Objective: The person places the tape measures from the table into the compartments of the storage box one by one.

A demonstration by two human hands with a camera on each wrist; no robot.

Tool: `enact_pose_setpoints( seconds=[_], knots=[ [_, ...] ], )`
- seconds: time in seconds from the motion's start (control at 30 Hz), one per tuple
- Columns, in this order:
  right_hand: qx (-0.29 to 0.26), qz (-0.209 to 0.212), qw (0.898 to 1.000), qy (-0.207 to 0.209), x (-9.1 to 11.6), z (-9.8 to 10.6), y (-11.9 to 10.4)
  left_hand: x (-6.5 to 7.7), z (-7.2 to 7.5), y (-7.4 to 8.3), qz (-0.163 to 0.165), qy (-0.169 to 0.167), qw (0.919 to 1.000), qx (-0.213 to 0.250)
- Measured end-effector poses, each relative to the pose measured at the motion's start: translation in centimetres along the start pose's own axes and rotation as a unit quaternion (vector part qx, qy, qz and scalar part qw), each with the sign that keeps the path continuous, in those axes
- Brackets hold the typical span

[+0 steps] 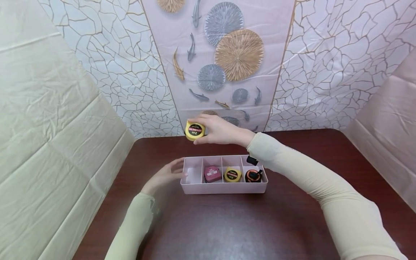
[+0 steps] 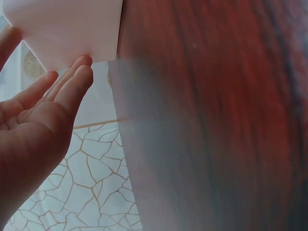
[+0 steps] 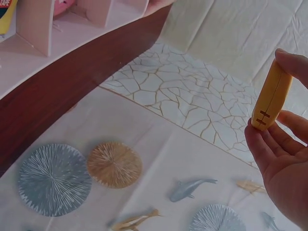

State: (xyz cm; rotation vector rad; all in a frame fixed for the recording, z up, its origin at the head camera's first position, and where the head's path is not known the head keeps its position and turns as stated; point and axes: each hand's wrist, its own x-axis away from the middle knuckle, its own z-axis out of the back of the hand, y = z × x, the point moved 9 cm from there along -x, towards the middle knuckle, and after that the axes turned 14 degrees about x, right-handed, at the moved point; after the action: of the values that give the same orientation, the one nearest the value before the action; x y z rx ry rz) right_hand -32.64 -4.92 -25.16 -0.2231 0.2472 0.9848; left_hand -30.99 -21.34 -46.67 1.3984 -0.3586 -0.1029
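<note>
My right hand [image 1: 224,130] pinches a round yellow tape measure [image 1: 195,130] between thumb and fingers, raised above the far side of the tray. Its black label faces up in the head view; the right wrist view shows the yellow tape measure [image 3: 270,98] edge-on. The left hand [image 1: 165,177] rests against the left end of a pale pink divided tray [image 1: 224,188], fingers fairly straight; fingertips meet the wall [image 2: 72,29] in the left wrist view. Inside the tray, left to right, sit a pink tape measure [image 1: 212,174], another yellow tape measure [image 1: 232,174] and a black-and-orange tape measure [image 1: 253,176].
The tray stands on a dark red-brown wooden table [image 1: 227,224]. Behind the table hangs a patterned cloth [image 1: 240,54] with fish and round motifs, and plain pale cloths [image 1: 58,144] close off both sides. A black strap piece [image 1: 251,160] shows under the right sleeve.
</note>
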Motion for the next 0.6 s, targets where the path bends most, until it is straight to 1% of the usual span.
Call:
enact_pose_setpoints(
  seconds=[0.1,0.17,0.23,0.47,0.6],
  knots=[
    [-0.007,0.004,1.000,-0.007,0.0,-0.7,-0.1,0.0,0.0,0.0,-0.007,-0.002,1.0000,0.001],
    [-0.017,0.007,1.000,-0.012,0.0,-1.3,-0.1,-0.3,0.2,-0.4,-0.013,0.004,0.9999,0.000],
    [-0.022,0.012,1.000,-0.013,0.1,-1.8,-0.2,-0.2,0.2,-0.5,-0.012,0.003,0.9999,0.001],
    [-0.022,0.025,0.999,-0.015,0.2,-3.3,-0.5,-0.3,0.1,-0.4,-0.019,-0.012,0.9997,0.002],
    [-0.023,0.028,0.999,-0.017,0.3,-4.1,-0.5,-0.3,0.1,-0.3,-0.020,-0.015,0.9997,-0.002]
  ],
)
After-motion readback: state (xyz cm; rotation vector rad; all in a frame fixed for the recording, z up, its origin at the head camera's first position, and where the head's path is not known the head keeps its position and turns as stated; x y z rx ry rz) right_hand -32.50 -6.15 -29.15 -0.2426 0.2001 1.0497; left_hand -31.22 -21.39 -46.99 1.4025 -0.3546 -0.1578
